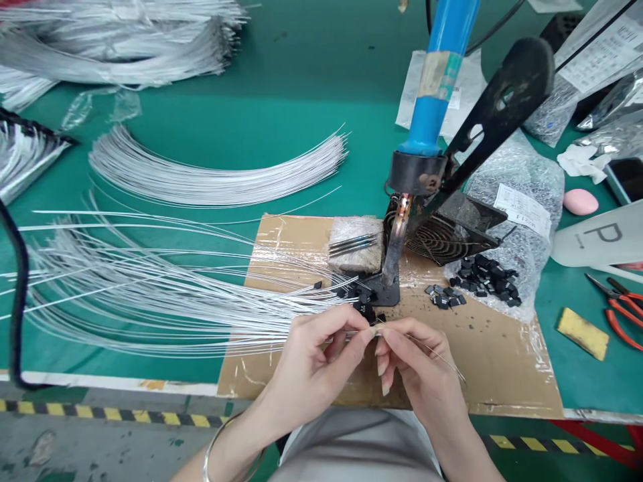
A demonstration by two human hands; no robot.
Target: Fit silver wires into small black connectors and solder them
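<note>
My left hand (pixel 314 358) and my right hand (pixel 414 368) meet fingertip to fingertip over a cardboard sheet (pixel 497 361) at the bench's near edge. The left pinches the end of a thin white wire from the fanned bundle (pixel 151 294) lying to the left. The right pinches a thin silvery wire (pixel 442 358) that curves off to the right. A small black component sits at the fingertips; which hand holds it I cannot tell. Just beyond stands a blue-handled soldering iron (pixel 437 100) in its black stand, tip down.
Loose black components (pixel 487 274) lie on a bubble-wrap bag at the right. A sponge block (pixel 354 244), a small fan grille (pixel 437 237), red cutters (pixel 620 308), a yellow pad (pixel 583 333) and further white wire bundles (pixel 216 174) surround the spot on the green bench.
</note>
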